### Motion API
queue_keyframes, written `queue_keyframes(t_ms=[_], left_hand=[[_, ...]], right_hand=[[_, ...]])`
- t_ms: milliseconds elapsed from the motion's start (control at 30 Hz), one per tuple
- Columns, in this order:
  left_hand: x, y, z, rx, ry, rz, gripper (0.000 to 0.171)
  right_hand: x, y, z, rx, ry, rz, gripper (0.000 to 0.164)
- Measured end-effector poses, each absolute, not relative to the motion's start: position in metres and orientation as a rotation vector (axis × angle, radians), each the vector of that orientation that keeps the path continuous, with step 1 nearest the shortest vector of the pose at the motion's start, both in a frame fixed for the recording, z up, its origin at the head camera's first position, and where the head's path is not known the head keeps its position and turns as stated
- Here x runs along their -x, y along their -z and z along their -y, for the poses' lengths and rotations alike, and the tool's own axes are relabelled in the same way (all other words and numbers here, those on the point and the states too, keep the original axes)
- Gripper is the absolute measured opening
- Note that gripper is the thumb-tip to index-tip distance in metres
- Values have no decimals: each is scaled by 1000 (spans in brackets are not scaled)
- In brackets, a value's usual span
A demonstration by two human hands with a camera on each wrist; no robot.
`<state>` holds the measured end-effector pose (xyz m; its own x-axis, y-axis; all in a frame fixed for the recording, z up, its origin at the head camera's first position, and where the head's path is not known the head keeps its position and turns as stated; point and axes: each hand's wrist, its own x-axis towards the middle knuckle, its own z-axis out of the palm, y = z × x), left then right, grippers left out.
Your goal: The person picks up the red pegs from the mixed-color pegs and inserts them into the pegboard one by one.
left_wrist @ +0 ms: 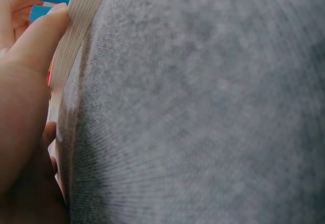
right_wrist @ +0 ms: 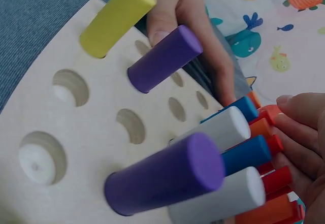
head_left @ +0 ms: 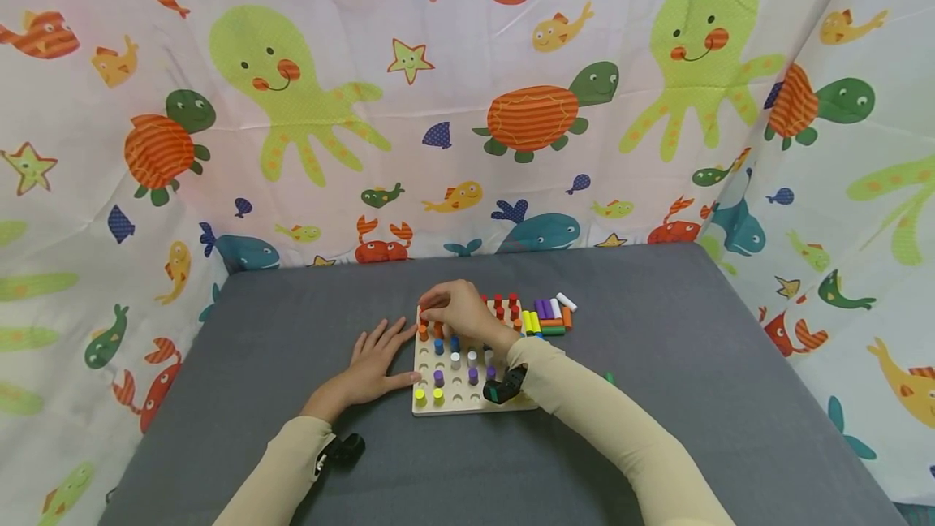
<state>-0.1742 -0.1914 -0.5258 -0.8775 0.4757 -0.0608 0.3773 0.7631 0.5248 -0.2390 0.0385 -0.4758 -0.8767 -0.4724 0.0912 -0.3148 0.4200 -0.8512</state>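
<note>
A wooden pegboard (head_left: 456, 402) lies on the table, with rows of red, orange, blue, white, purple and yellow pegs in part of its holes. My right hand (head_left: 462, 311) reaches over the board to its far left corner. Its thumb and fingertips pinch a red peg (right_wrist: 271, 113) there, partly covered by the fingers. My left hand (head_left: 374, 365) lies on the cloth with its fingers spread, and its thumb touches the board's left edge. Two yellow pegs (head_left: 437, 396) stand in the near left corner. The right forearm hides part of the board's right side.
Loose pegs, among them purple pegs (head_left: 542, 309), yellow, white, orange and green, lie right of the board. Another green peg (head_left: 609, 378) shows beside the right sleeve. A grey cloth (head_left: 292, 331) covers the table, and a sea-animal curtain (head_left: 453, 104) hangs behind it.
</note>
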Motion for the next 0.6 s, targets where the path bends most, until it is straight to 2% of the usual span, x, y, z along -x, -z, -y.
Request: queue_keyframes(t_ms=[300, 467, 600], left_hand=[[173, 517, 186, -657, -681, -2770, 87], [171, 512, 193, -668, -675, -2807, 85], [168, 506, 199, -680, -657, -2854, 87]], right_hand=[[237, 454, -56, 713, 1564, -2499, 20], [228, 434, -78, 718, 1558, -2524, 27], [219, 426, -102, 777, 1468, -2594, 41]])
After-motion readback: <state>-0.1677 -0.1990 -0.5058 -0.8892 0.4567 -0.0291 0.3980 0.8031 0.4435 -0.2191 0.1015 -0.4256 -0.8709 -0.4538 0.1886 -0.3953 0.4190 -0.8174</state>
